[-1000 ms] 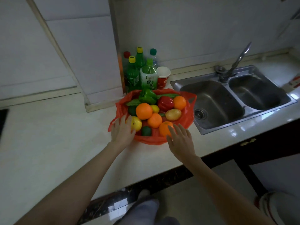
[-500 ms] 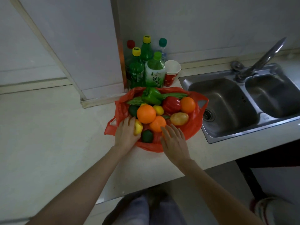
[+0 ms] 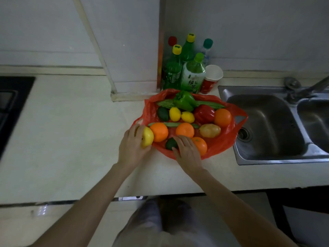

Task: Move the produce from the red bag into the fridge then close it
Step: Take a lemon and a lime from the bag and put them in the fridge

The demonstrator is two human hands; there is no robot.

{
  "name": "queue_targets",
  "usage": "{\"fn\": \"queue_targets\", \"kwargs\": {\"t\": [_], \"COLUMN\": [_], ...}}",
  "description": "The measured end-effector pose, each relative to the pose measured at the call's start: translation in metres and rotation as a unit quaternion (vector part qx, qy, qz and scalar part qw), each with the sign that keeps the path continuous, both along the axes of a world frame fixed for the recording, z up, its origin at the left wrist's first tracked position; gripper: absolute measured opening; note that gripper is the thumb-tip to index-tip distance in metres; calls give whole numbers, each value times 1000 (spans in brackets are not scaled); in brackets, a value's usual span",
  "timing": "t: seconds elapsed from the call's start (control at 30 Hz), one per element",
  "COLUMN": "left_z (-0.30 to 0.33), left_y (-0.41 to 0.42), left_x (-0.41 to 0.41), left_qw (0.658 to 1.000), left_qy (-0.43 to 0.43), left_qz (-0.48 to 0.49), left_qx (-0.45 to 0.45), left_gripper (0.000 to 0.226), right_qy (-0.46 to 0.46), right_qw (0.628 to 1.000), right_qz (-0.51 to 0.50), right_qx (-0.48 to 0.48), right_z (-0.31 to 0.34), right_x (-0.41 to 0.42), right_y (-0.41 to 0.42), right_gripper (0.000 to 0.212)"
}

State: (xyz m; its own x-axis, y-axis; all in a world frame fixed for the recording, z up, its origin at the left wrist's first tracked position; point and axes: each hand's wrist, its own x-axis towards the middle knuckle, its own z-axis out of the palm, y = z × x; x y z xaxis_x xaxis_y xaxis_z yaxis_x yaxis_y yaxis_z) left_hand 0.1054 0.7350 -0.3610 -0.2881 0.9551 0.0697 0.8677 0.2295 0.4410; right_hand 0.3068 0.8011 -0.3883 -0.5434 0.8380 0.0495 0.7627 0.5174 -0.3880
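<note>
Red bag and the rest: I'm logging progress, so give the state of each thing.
red bag: open, spread flat, still full of produce
yellow apple: at the bag's edge, gripped by left hand
dark avocado: in bag, under right hand fingers
sink: empty basin
bottles: upright, capped
red cup: upright

Left hand (image 3: 132, 147) fingers curled; right hand (image 3: 187, 152) flat, fingers spread.
</note>
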Motion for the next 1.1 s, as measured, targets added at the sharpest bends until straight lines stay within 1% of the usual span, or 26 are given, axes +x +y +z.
{"fn": "queue_targets", "kwargs": {"t": [0.27, 0.43, 0.53, 0.63, 0.8, 0.97, 1.1], "left_z": [0, 2, 4, 3, 6, 24, 32], "left_y": [-23, -28, -30, -34, -43, -45, -56], "left_x": [9, 13, 15, 14, 12, 14, 15], "left_qw": [1000, 999, 998, 997, 996, 990, 981], "left_qy": [-1, -11, -9, -10, -10, -34, -52], "left_qz": [28, 45, 53, 65, 88, 134, 179], "left_qx": [-13, -25, -22, -28, -25, 13, 52], "left_gripper": [73, 73, 71, 72, 75, 73, 74], "right_qy": [-78, -121, -143, -123, -61, 12, 77], "right_qw": [994, 989, 987, 990, 997, 998, 991], "right_qz": [28, 46, 47, 40, 39, 62, 104], "right_qx": [-66, -68, -62, -58, -40, -20, 20], "right_z": [-7, -8, -9, -8, 0, 26, 48], "right_x": [-13, -20, -21, -21, -15, -11, -17], "right_y": [10, 13, 15, 17, 18, 23, 26], "right_gripper": [52, 63, 65, 63, 58, 59, 57]}}
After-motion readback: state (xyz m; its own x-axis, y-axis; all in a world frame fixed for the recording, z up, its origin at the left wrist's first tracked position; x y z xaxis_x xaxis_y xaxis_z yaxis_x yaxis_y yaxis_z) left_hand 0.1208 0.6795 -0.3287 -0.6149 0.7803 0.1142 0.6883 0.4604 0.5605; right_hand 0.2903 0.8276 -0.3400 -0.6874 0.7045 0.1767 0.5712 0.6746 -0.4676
